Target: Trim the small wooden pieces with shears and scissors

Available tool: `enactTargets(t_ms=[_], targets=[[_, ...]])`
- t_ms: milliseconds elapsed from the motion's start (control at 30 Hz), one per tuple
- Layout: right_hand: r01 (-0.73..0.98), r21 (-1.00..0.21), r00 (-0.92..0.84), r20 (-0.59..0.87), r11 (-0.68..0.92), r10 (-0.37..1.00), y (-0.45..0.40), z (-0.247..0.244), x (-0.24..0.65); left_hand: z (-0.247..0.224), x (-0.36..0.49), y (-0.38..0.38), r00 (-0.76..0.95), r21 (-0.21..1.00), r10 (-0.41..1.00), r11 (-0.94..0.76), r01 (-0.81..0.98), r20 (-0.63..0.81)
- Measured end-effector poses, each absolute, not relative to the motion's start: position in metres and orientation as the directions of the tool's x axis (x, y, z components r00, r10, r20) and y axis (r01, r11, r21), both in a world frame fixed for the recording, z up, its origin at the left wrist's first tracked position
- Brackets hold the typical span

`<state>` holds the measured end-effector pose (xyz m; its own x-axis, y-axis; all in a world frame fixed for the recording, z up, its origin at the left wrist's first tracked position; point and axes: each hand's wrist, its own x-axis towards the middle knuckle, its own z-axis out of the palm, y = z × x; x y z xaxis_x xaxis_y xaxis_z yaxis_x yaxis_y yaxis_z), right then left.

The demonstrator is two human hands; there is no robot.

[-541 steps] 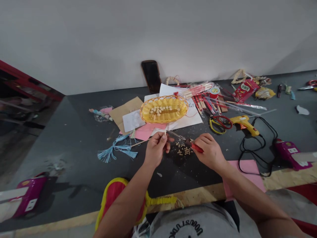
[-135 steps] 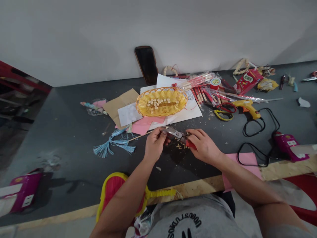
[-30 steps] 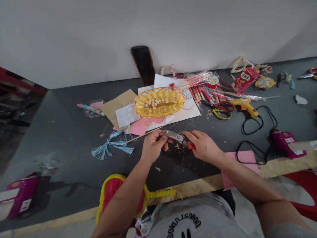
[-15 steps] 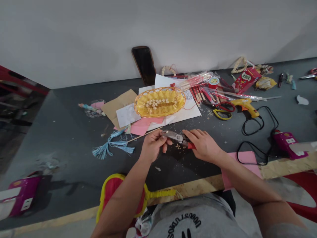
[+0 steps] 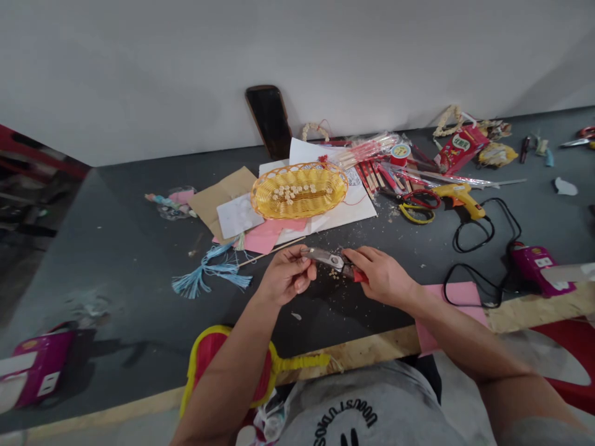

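My right hand (image 5: 379, 271) is wrapped round the red handles of a pair of pruning shears (image 5: 328, 257), whose metal blades point left. At the blade tips, my left hand (image 5: 289, 272) is closed in a pinch; what its fingers hold is too small to name. Small pale pieces (image 5: 335, 274) lie on the dark table under the shears. Just beyond my hands, a yellow woven basket (image 5: 302, 207) holds several small pale pieces. A thin stick (image 5: 269, 251) lies left of the shears, near a blue tassel (image 5: 204, 275).
A phone (image 5: 269, 118) leans on the wall. Right of the basket lie scissors (image 5: 417, 214), a yellow glue gun (image 5: 465, 199) with its cord, and a red packet (image 5: 462, 148). Purple boxes (image 5: 539, 266) stand at both sides. A red and yellow fan (image 5: 209, 347) lies at the near edge.
My left hand has turned a little at the blade tips, and its lower fingers have curled in. The shears have tilted slightly in my right hand.
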<state>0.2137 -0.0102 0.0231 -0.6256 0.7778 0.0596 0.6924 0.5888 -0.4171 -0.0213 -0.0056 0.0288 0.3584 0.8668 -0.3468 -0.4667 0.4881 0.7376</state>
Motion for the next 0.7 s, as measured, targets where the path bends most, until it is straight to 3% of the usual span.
enactTargets(t_ms=[300,533,700], targets=[[0.785,-0.286,-0.538,0.123,0.549,0.834,-0.01,0.023,0.211,0.028,-0.008,-0.008,0.179,0.848,0.922,0.387,-0.362,-0.344],[0.822,-0.269,-0.507,0.058,0.502,0.86,-0.003,0.011,0.216,0.025,-0.007,-0.005,0.113,0.883,0.93,0.368,-0.291,-0.35],[0.877,-0.242,-0.404,0.096,0.415,0.91,0.006,0.014,0.225,0.023,-0.008,-0.004,0.091,0.891,0.933,0.36,-0.276,-0.349]])
